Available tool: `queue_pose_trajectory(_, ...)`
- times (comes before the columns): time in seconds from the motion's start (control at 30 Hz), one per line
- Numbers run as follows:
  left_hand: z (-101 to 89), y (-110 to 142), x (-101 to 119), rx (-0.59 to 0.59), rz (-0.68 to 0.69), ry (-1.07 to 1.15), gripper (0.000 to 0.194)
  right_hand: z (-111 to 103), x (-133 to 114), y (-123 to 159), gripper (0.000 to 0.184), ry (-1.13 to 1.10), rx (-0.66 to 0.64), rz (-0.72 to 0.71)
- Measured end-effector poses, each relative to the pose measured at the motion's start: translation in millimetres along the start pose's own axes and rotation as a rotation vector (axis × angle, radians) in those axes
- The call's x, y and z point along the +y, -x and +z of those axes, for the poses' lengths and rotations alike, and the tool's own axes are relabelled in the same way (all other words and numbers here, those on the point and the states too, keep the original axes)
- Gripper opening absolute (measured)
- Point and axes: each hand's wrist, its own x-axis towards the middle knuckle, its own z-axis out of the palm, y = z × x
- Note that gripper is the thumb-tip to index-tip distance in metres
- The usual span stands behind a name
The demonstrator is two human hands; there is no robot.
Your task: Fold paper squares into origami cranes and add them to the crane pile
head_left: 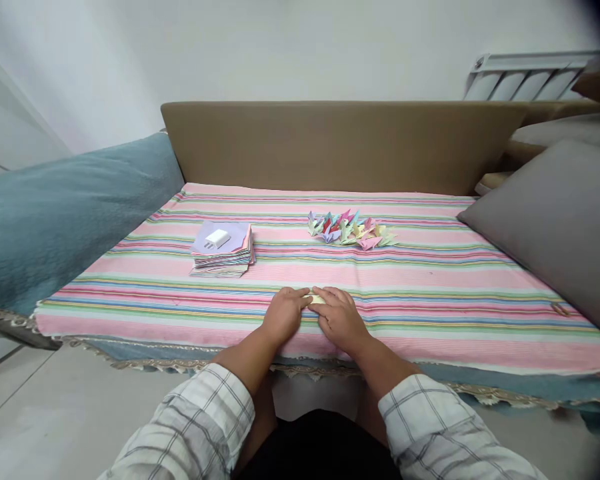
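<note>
Between my two hands lies a small piece of pale yellow paper (316, 300), partly covered by fingers, on the striped cloth (150, 293). My left hand (286, 313) pinches its left side. From the right, my right hand (341, 319) presses on the same paper with closed fingers. Beyond my hands sits a cluster of folded paper cranes (350, 230) in several colours. To the left stands a stack of square coloured paper (223, 261), with a white charger plug (217, 239) lying on top.
A brown backrest (330, 147) runs along the far side. The blue-covered armrest (80, 200) is on the left, a grey cushion (555, 220) on the right. Near that cushion lies a small brown object (560, 309). A white radiator (525, 77) is on the wall.
</note>
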Motion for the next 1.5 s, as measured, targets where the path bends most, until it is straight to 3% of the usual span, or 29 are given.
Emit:
queue_pose_trajectory(0.33, -6.2, 4.5, -1.2, 0.012, 0.025, 0.103, 0.034, 1.6, 3.4, -4.2, 0.045, -0.047, -0.098, 0.148)
queue_pose_trajectory(0.53, -12.6, 7.7, -3.2, -0.065, 0.073, 0.062, 0.034, -1.0, 7.6, -2.5, 0.045, -0.006, -0.128, 0.079)
queue_pose_trajectory(0.7, -13.9, 7.6, -2.6, -0.068, 0.122, 0.029, 0.029, -2.5, 5.7, -1.7, 0.045, 0.043, -0.117, 0.041)
queue_pose_trajectory(1.07, -13.5, 8.4, -2.2, -0.077, 0.157, -0.052, 0.03, -19.3, 18.0, 7.2, 0.031, 0.129, -0.032, 0.178)
queue_pose_trajectory(1.2, -14.0, 8.2, -0.7, -0.071, 0.151, -0.061, 0.028, -20.9, 3.9, 5.4, 0.035, 0.149, 0.041, 0.065)
queue_pose_trajectory(1.3, -16.1, 7.9, 0.8, -0.089, 0.137, -0.05, 0.026, -8.4, -5.3, 5.2, 0.054, 0.143, -0.114, -0.103)
queue_pose_trajectory(1.4, -19.2, 9.3, 0.5, -0.097, 0.137, -0.048, 0.028, 6.8, -6.0, 7.6, 0.073, 0.148, -0.253, -0.063)
queue_pose_trajectory(1.5, -22.7, 13.3, -1.8, -0.073, 0.134, -0.062, 0.032, 13.0, -1.9, 10.0, 0.075, 0.149, -0.31, 0.009)
